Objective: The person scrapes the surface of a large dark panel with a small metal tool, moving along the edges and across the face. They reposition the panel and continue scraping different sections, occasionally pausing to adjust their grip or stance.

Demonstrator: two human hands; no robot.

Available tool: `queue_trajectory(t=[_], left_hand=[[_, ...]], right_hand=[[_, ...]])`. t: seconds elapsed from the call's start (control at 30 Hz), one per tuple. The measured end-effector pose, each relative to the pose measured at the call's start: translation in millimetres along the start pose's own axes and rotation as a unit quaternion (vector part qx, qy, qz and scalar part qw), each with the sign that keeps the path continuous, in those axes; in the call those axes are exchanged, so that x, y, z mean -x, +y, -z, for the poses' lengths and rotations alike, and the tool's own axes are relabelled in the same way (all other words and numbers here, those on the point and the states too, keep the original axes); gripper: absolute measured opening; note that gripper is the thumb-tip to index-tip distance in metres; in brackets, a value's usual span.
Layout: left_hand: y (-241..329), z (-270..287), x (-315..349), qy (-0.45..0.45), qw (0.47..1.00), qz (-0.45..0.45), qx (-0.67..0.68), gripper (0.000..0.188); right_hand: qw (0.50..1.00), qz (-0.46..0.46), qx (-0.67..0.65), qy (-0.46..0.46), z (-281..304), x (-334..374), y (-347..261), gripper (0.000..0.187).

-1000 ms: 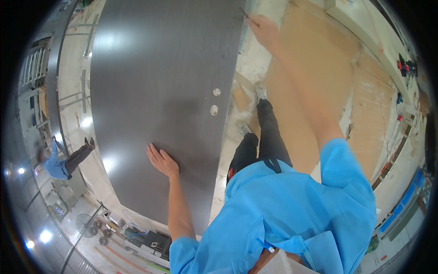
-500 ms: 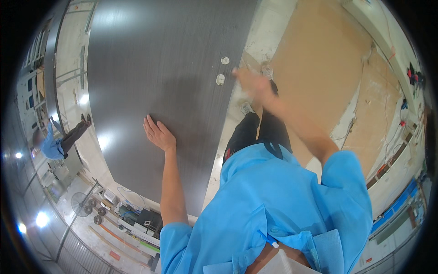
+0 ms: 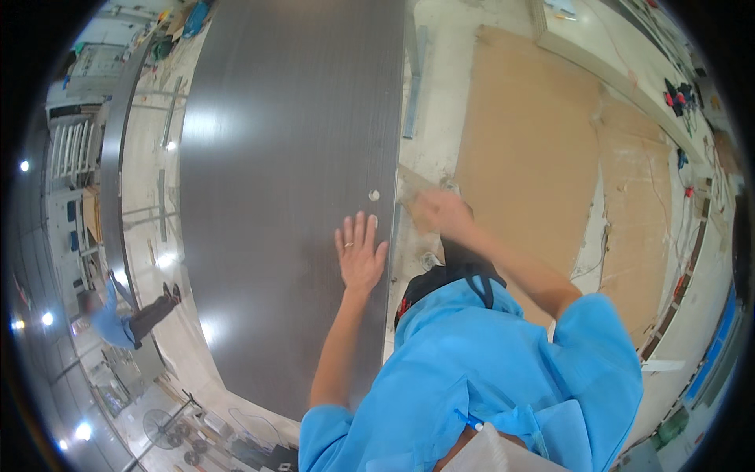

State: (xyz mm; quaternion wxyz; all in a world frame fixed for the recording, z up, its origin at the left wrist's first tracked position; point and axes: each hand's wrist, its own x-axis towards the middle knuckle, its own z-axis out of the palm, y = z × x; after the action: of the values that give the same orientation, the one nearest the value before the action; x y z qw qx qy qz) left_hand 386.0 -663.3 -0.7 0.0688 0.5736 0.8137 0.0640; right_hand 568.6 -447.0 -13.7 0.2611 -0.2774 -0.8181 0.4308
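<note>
A long dark panel with a fine wood-like grain lies flat in front of me. Near its right edge is a small pale round spot or hole; a second one is partly covered by my fingers. My left hand rests palm down on the panel beside these, fingers stretched and apart, a ring on one finger. Just off the panel's right edge is my right hand, smeared by motion. How its fingers are set, and whether it holds anything, does not show.
Brown sheet board covers floor to the right. Metal supports show beside the panel. Another dark panel stands at far left, with a person in blue near it. A fan stands at lower left.
My left hand has slid right and forward across the panel to the pale round spots. My view has shifted, and my right hand remains blurred by the panel's right edge.
</note>
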Motion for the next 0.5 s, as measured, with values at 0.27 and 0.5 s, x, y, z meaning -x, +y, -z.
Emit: queue_trajectory(t=[0.27, 0.5], left_hand=[[29, 6, -173, 0.001, 1.000, 0.005, 0.024, 0.062], [46, 10, -280, 0.011, 1.000, 0.010, 0.011, 0.059]], right_hand=[[0.988, -0.049, 0.003, 0.148, 97, -279, 120, 0.026], [0.982, 0.026, 0.145, 0.114, 148, -537, 229, 0.036]])
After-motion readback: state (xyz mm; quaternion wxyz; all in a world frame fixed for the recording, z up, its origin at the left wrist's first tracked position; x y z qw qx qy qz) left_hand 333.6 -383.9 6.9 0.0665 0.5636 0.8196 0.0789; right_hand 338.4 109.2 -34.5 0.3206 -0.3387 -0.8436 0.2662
